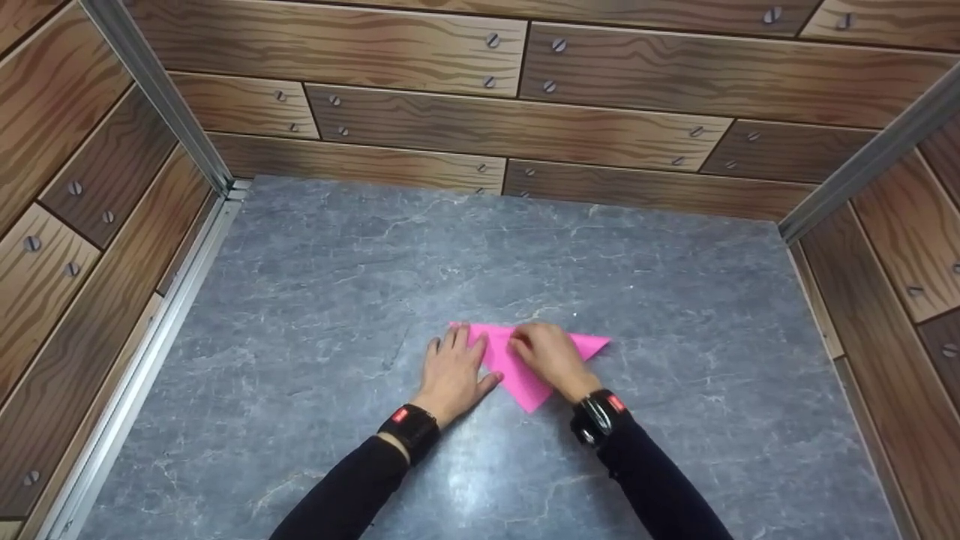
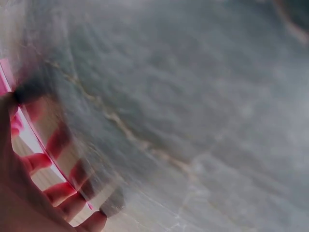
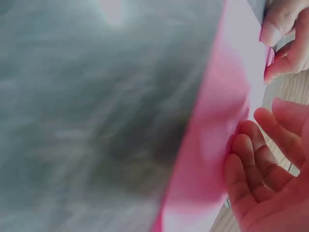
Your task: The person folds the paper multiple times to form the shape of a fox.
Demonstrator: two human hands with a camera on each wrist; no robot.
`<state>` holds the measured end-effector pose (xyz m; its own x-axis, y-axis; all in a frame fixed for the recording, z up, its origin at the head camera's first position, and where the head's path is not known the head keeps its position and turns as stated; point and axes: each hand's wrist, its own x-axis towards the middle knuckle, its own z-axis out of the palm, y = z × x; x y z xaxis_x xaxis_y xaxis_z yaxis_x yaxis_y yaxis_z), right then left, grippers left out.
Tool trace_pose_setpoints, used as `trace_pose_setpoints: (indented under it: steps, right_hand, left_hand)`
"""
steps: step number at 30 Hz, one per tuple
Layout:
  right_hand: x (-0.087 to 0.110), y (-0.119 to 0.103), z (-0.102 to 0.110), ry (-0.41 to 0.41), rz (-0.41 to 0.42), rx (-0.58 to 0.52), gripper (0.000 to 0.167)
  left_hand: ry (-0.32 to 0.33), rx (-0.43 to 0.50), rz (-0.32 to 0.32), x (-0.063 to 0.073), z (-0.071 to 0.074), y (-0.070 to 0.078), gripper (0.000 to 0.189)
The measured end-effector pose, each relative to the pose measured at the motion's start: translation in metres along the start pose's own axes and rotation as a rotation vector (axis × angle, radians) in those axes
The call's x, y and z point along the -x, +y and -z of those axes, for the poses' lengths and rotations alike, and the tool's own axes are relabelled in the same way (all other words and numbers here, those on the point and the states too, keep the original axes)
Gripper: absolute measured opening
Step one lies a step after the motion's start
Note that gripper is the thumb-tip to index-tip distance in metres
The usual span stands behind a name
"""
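A pink sheet of paper [image 1: 525,379], folded into a triangle, lies on the grey surface with a corner towards the person. My left hand [image 1: 452,375] rests with spread fingers on its left part. Over the upper middle of the sheet is my right hand [image 1: 556,356], its fingers loosely bent. In the right wrist view, the fingertips of the right hand [image 3: 268,183] touch the paper [image 3: 207,130], and the thumb stands apart from them. The left wrist view catches only a thin strip of the paper [image 2: 4,79] beside the left hand [image 2: 29,193].
The grey marble-patterned tabletop [image 1: 337,262] spreads around the paper. Wood-patterned panels [image 1: 420,112] enclose it at the back and both sides, with metal corner posts [image 1: 161,94]. Each wrist carries a black strapped device [image 1: 411,431].
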<state>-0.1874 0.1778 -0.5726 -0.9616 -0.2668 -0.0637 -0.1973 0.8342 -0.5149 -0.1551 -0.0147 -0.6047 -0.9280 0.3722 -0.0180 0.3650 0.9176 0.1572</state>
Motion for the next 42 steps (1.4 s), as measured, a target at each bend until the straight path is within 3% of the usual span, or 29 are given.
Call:
trace_pose_setpoints:
  steps: [10,18,31,42]
  right_hand:
    - [-0.036,-0.017,-0.006,-0.033,-0.169,0.016,0.019]
    - [-0.047,-0.018,-0.002,-0.13,-0.316,-0.053,0.028]
    - [-0.054,-0.018,0.007,-0.179,-0.376,-0.057,0.027]
    - [-0.044,0.009,0.021,-0.148,-0.374,-0.085,0.029]
  left_hand:
    - [0.031,-0.046,-0.023,0.0,-0.004,-0.001,0.076]
    - [0.003,-0.099,0.009,-0.002,-0.004,0.001,0.095]
    - [-0.034,-0.078,0.013,-0.012,0.008,-0.003,0.099]
    - [-0.018,-0.052,0.022,-0.012,0.009,-0.003,0.098]
